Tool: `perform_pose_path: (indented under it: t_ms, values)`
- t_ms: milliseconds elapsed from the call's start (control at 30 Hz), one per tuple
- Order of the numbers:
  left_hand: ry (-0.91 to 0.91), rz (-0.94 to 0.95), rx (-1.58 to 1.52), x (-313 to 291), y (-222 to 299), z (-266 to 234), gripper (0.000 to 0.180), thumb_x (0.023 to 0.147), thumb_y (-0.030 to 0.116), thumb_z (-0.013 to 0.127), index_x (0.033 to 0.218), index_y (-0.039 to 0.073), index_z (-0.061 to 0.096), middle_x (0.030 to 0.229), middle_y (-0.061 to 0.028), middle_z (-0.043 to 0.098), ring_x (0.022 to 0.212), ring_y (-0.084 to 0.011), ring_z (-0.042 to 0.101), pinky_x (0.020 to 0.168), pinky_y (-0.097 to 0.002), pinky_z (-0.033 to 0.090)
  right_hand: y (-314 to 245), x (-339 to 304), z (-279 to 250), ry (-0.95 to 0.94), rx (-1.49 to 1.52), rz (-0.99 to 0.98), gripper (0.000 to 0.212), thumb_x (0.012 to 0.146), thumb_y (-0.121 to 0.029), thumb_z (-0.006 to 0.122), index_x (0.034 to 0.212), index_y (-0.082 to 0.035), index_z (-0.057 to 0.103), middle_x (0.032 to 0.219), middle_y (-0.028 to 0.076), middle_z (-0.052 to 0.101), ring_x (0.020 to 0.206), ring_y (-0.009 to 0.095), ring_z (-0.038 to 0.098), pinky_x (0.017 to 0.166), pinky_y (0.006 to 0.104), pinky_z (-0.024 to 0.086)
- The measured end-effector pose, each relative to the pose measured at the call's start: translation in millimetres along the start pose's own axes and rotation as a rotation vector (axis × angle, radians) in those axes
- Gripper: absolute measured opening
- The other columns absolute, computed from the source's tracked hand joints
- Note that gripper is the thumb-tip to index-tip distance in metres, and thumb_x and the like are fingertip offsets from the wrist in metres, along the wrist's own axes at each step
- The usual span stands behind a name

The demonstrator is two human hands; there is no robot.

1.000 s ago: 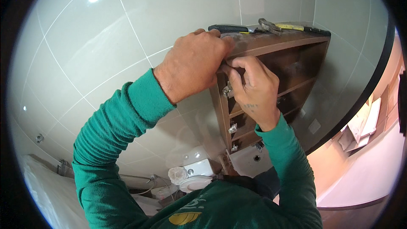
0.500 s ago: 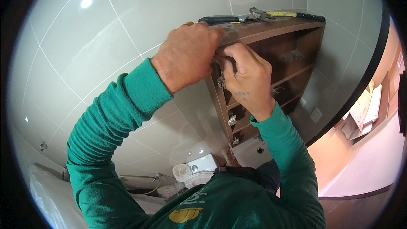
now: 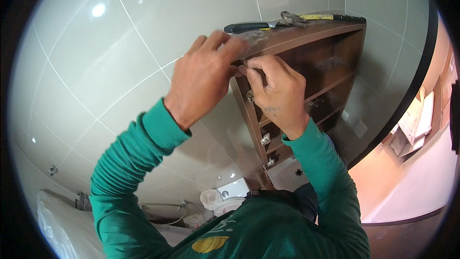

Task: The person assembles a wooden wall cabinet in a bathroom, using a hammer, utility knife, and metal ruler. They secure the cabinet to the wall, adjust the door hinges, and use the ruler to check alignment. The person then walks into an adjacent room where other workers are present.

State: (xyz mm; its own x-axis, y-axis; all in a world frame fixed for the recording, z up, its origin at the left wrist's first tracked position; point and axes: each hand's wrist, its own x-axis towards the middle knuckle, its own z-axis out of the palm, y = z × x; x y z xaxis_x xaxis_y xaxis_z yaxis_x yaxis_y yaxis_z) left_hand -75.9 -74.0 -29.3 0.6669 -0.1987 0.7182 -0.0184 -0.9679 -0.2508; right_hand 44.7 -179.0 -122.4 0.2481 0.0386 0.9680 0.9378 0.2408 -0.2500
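Observation:
A brown wooden cabinet (image 3: 287,42) with an open front stands against the tiled wall. At its upper left front corner, my right hand (image 3: 281,91) is closed in a pinch; what lies between its fingertips is too small or hidden to make out. My left hand (image 3: 201,74) is just left of that corner, fingers raised and apart, the forefinger blurred over the top panel. Its thumb comes close to the right fingertips. On the cabinet top lie a utility knife (image 3: 249,27) with a dark handle and a hammer (image 3: 318,17) with a yellow and black handle.
Metal hinges (image 3: 265,139) stick out along the cabinet's left side. Below are a white toilet (image 3: 232,194) and a hose (image 3: 179,216). A plastic-covered object (image 3: 62,225) is at lower left. Boards (image 3: 419,120) lie beyond the dark edge (image 3: 407,110) at right.
My left hand has shifted left and lifted its fingers off the cabinet's top corner, uncovering more of the knife. My right hand keeps its pinch, slightly lower.

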Motion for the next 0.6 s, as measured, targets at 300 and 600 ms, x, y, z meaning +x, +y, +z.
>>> perform_pose_path:
  t_ms: [300, 600]
  values:
    - [0.051, -0.012, 0.074, -9, 3, 6, 0.028, 0.078, 0.004, 0.083, 0.104, 0.009, 0.077, 0.098, -0.0058, 0.072, 0.087, -0.0285, 0.066, 0.076, -0.0389, 0.057, 0, -2, -4, 0.000, 0.019, 0.025, 0.015, 0.088, -0.001, 0.076, 0.100, -0.006, 0.069, 0.091, 0.013, 0.073, 0.079, 0.033, 0.073, 0.068, 0.0400, 0.058]
    - [-0.074, 0.034, 0.148, 8, 3, -1, 0.019, 0.077, -0.002, 0.078, 0.093, 0.006, 0.074, 0.090, -0.0076, 0.070, 0.086, -0.0311, 0.064, 0.074, -0.0417, 0.055, 2, -2, -1, 0.015, 0.024, 0.048, 0.015, 0.086, 0.002, 0.074, 0.097, -0.005, 0.067, 0.088, 0.014, 0.072, 0.078, 0.034, 0.073, 0.066, 0.0400, 0.057]
